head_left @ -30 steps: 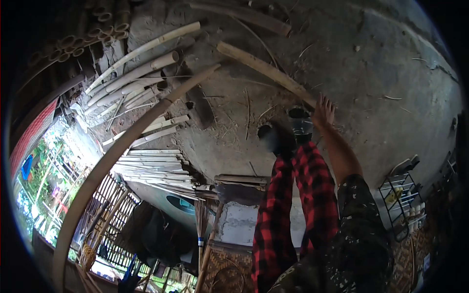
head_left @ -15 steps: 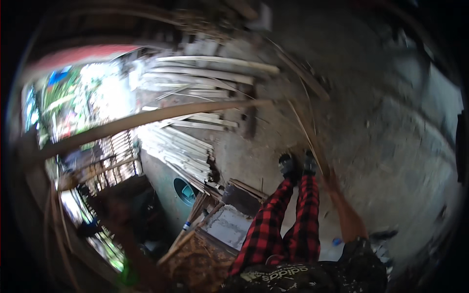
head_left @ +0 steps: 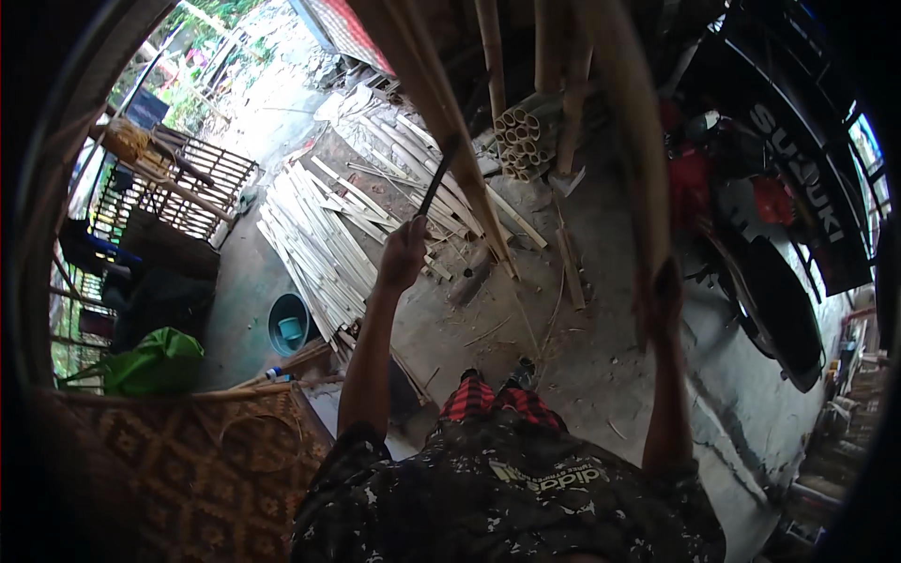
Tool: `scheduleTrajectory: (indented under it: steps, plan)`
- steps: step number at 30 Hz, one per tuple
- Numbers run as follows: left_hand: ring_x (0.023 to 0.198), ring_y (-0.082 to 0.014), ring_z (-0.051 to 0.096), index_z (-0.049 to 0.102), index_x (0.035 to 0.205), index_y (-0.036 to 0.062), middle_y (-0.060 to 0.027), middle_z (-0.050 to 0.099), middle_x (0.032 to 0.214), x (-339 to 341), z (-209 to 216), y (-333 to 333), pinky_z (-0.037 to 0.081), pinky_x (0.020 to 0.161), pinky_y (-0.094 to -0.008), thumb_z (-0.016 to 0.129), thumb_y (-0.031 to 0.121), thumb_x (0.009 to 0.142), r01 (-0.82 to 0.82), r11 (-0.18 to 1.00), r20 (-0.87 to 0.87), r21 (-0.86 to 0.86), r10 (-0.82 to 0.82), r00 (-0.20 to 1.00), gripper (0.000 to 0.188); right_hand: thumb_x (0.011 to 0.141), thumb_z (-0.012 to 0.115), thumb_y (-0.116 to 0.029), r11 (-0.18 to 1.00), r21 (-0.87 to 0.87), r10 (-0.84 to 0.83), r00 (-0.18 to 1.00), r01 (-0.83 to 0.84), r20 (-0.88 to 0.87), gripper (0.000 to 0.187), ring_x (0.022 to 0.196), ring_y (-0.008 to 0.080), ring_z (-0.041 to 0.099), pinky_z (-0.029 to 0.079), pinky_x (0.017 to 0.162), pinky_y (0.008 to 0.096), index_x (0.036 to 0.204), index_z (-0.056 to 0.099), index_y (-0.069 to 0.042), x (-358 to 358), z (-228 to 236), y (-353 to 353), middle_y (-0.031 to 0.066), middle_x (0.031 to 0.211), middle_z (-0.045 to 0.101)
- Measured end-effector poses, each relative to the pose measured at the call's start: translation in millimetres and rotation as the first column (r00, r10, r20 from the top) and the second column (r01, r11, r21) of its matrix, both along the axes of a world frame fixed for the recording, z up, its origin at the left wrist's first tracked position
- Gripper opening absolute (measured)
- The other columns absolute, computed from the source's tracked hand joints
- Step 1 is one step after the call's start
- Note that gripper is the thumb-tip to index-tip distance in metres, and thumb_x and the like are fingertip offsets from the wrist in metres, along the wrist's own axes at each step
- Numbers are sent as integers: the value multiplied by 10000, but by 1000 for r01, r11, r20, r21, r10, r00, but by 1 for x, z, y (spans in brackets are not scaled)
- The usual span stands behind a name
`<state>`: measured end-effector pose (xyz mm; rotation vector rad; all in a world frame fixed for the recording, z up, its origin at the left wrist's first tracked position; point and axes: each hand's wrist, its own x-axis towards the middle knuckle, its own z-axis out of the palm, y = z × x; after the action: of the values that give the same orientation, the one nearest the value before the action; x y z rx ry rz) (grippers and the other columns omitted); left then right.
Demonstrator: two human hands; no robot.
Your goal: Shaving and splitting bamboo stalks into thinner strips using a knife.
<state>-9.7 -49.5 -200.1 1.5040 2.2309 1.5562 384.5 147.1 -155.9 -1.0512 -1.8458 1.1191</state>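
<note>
Left arm [head_left: 368, 361] and right arm [head_left: 670, 403] reach forward, well apart.
Left hand [head_left: 404, 253] curled into a fist, its forearm slanting inward; right hand [head_left: 661, 298] blurred but closed, its forearm nearly straight ahead.

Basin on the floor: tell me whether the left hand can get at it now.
Probably not: the left hand holds a dark tool, and the basin stands low, off to the left.
</note>
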Motion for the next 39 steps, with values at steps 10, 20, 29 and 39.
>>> scheduleTrajectory:
  steps: [10, 20, 29, 39]
  plan:
    - [703, -312, 649, 655, 896, -40, -170, 636, 703, 4, 26, -43, 499, 722, -443, 461, 471, 1045, 11, 906, 252, -424, 106, 962, 567, 933, 707, -348, 948, 108, 241, 894, -301, 378, 298, 482, 120, 505, 416, 435, 305, 951, 593, -73, -108, 34, -6, -1, 687, 553]
    - [771, -388, 649, 676, 919, -28, -235, 657, 782, -12, 3, -78, 481, 745, -476, 456, 498, 1036, 31, 910, 300, -413, 104, 948, 582, 899, 678, -222, 978, 175, 126, 991, -117, -41, 289, 576, 204, 634, 475, 425, 338, 1073, 619, 2, -159, 120, -30, 108, 778, 616]
    - [822, -418, 662, 669, 905, -58, -277, 663, 818, -26, -21, -64, 488, 779, -487, 443, 495, 1041, 49, 904, 234, -425, 57, 970, 612, 880, 727, -406, 971, -103, 240, 866, -217, 438, 439, 541, 177, 615, 491, 451, 354, 1026, 628, -4, -143, 40, -53, 98, 774, 646]
    - [887, -433, 665, 682, 965, -64, -297, 675, 893, -22, -6, -36, 494, 813, -492, 435, 519, 1035, 69, 890, 251, -451, 52, 966, 637, 903, 704, -394, 763, 563, 6, 875, -317, 484, 396, 475, 138, 581, 446, 408, 316, 1032, 626, -27, -94, -82, -9, 32, 628, 563]
